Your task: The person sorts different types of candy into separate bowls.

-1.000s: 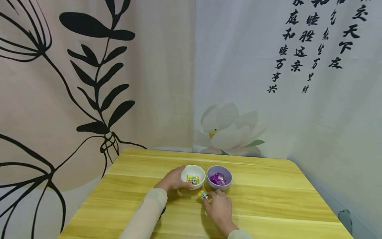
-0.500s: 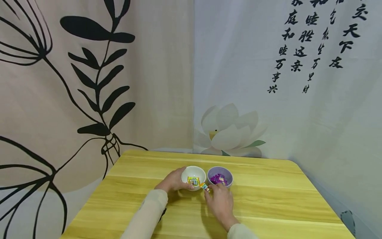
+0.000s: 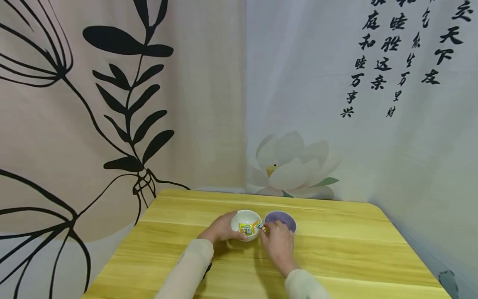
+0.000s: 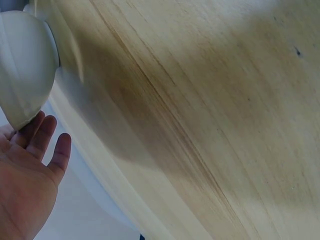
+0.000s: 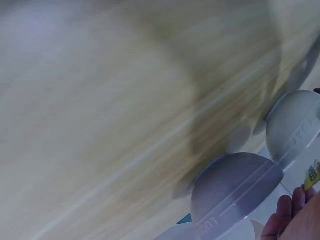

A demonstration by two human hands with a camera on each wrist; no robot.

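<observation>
My left hand [image 3: 223, 228] holds the white bowl [image 3: 242, 216] by its left side, thumb at the near rim. In the left wrist view, fingertips of the left hand [image 4: 30, 175] meet the rim of the white bowl [image 4: 25, 60]. A yellow wrapped candy [image 3: 245, 229] lies inside that bowl. Between thumb and fingers, my right hand [image 3: 280, 247] pinches another wrapped candy [image 3: 262, 226], at the white bowl's right rim. This candy [image 5: 312, 176] shows yellow in the right wrist view. The purple bowl [image 3: 274, 214] stands close beside, its contents mostly hidden behind the right hand.
Both bowls stand toward the back of the wood-grain table [image 3: 336, 249]. Behind the table's far edge hangs a printed curtain [image 3: 209, 104] with plant drawings, a lotus and black writing. A small dark object [image 3: 207, 270] shows beside the left sleeve.
My right hand has brought the pinched candy up and forward, from in front of the bowls to the white bowl's rim. The left hand stays on the white bowl. The head view has shifted slightly.
</observation>
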